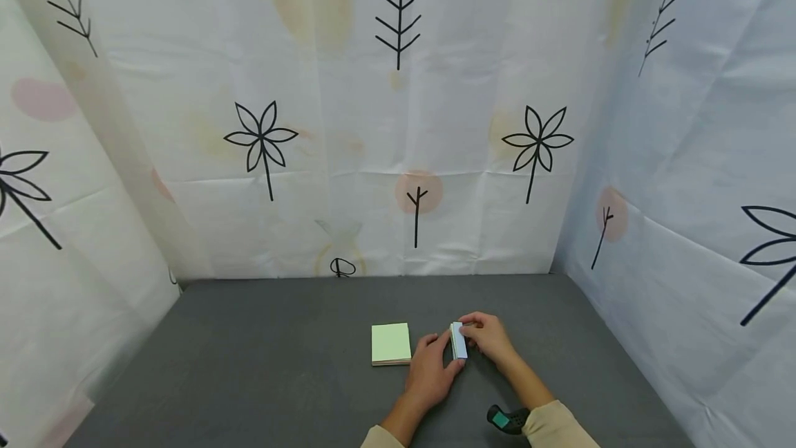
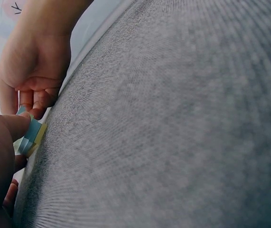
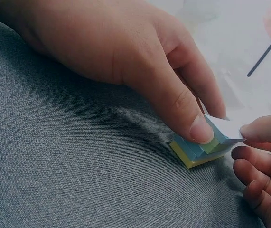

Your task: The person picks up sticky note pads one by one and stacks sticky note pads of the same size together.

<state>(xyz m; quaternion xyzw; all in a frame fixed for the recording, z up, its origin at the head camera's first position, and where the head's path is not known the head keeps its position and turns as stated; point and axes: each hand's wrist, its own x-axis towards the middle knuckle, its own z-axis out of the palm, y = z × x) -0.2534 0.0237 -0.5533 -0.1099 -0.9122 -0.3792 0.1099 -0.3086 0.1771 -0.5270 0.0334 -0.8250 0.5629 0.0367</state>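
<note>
A small, narrow sticky note pad (image 1: 459, 341) lies on the dark grey table, with a pale blue-white top. The right wrist view shows its blue, green and yellow layers (image 3: 191, 156), with the top sheets lifted at an angle. My left hand (image 1: 429, 373) grips the pad from the left, thumb at its near end and fingers towards its far end. At the pad's right side, my right hand (image 1: 488, 337) pinches the upper layers; its thumb (image 3: 201, 130) presses their edge. Left of both hands sits a square, pale green sticky note pad (image 1: 390, 344).
A black device with a teal patch (image 1: 508, 420) is at my right wrist. White cloth walls (image 1: 348, 227) with printed plants and flowers stand behind the grey table (image 1: 261, 351) and along both sides.
</note>
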